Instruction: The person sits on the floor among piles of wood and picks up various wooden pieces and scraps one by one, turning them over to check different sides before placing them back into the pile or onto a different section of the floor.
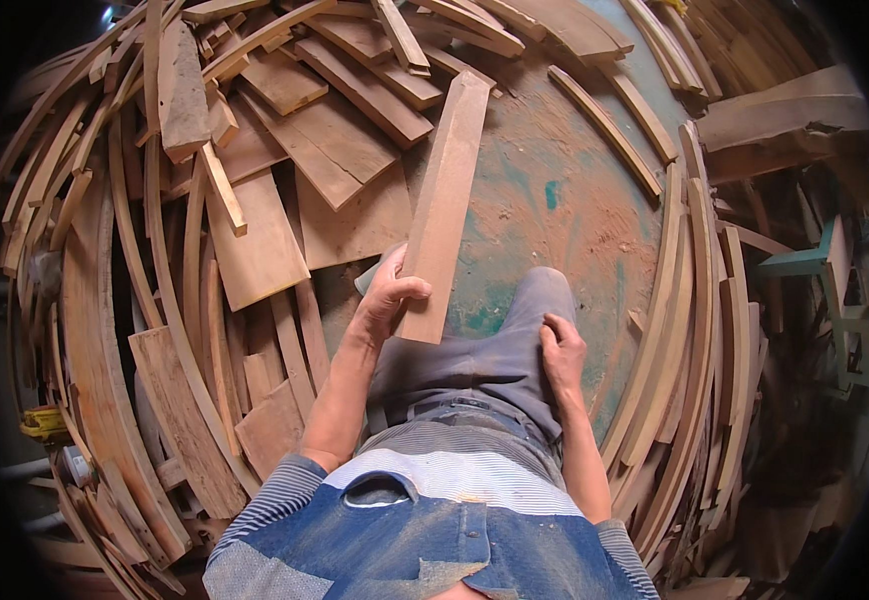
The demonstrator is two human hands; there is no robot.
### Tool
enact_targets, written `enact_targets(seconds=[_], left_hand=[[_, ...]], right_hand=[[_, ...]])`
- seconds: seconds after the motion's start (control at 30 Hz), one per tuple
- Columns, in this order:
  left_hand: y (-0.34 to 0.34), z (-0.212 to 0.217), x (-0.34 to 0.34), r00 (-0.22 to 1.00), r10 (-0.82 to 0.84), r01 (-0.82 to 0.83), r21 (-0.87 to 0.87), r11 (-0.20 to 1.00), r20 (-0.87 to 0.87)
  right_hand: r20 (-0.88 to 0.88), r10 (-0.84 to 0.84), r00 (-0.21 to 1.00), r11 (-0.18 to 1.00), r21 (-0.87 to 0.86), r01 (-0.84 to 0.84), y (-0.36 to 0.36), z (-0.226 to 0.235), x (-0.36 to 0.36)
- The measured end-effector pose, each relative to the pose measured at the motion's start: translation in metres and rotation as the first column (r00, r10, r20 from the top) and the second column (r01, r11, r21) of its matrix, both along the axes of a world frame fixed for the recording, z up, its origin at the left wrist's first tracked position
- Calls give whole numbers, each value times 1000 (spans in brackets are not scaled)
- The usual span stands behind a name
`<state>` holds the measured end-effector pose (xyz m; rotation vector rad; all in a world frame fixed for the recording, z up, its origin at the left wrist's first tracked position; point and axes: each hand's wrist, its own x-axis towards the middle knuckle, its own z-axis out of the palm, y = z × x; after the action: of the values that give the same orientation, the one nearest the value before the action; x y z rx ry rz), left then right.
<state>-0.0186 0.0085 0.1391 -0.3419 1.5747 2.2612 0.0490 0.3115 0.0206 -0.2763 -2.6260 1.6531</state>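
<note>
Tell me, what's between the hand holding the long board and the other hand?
In the head view, only the person's thigh in grey trousers lies between the left hand, gripping the long board, and the right hand, which rests on it.

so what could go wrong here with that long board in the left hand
The left hand grips the long board only at its near end, so the far end could swing or tip into the loose offcuts piled beside it. The board's raw edges might leave splinters in bare fingers. The right hand rests on the thigh, so nothing steadies the board if the grip slips.
</note>
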Motion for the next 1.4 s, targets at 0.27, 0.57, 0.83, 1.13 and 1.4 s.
enact_targets(seconds=[0.27, 0.57, 0.83, 1.13, 1.4], left_hand=[[24, -39, 12, 962, -90, 120, -100, 988, 259], [52, -83, 53, 963, -4, 16, -40, 999, 271], [81, -82, 67, 985, -62, 97, -215, 972, 162], [103, -88, 86, 999, -43, 44, -37, 998, 22], [96, -106, 93, 993, -58, 61, -24, 998, 100]], right_hand=[[-160, 167, 973, 973, 187, -136, -7, -12, 16], [333, 397, 855, 805, -574, -150, -18, 12, 6], [375, 531, 760, 503, -861, 72, -51, 20, 17], [461, 520, 719, 297, -887, 354, -18, 16, 29], [450, 530, 719, 315, -891, 326, -23, 20, 29]])
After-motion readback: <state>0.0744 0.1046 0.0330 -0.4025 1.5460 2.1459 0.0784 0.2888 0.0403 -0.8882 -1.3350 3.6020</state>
